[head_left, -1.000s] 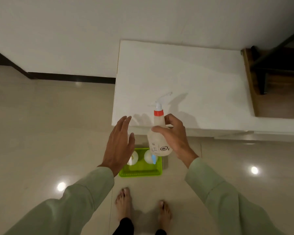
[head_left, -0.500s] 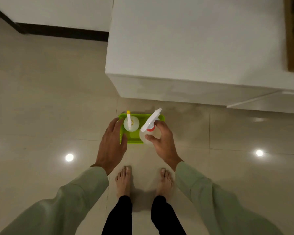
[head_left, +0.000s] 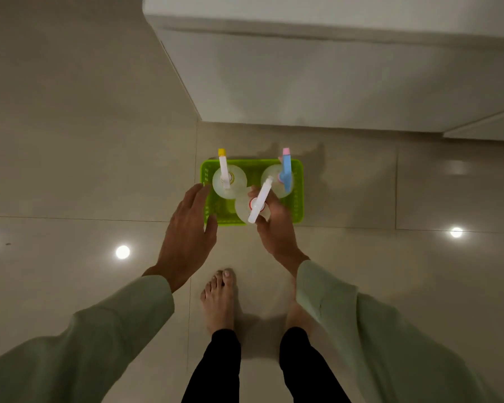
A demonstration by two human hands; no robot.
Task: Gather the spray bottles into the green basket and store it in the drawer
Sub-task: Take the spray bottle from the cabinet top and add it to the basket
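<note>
The right hand [head_left: 277, 228] is wrapped around the body of a spray bottle with a red collar [head_left: 252, 207], fingers curled on its far side and thumb on the near side, holding it upright over the near middle of the green basket [head_left: 298, 193]. Whether the bottle's base already rests on the basket floor cannot be told from above. The left hand [head_left: 186, 231] is spread flat with nothing in it, its fingertips just at the basket's left rim.

Two more bottles stand upright inside the basket: one with a yellow-tipped nozzle [head_left: 229, 181] in the far left corner and one with a blue trigger and pink tip [head_left: 280, 178] in the far right corner. The held bottle sits between and just in front of them, touching or nearly touching both.

The basket lies on a glossy beige tiled floor [head_left: 70, 141] that reflects round ceiling lights. Just beyond it rises a white cabinet [head_left: 303, 77]. The person's bare feet [head_left: 218, 298] stand near the basket, with pale green sleeves [head_left: 99, 338] and black trousers showing.
</note>
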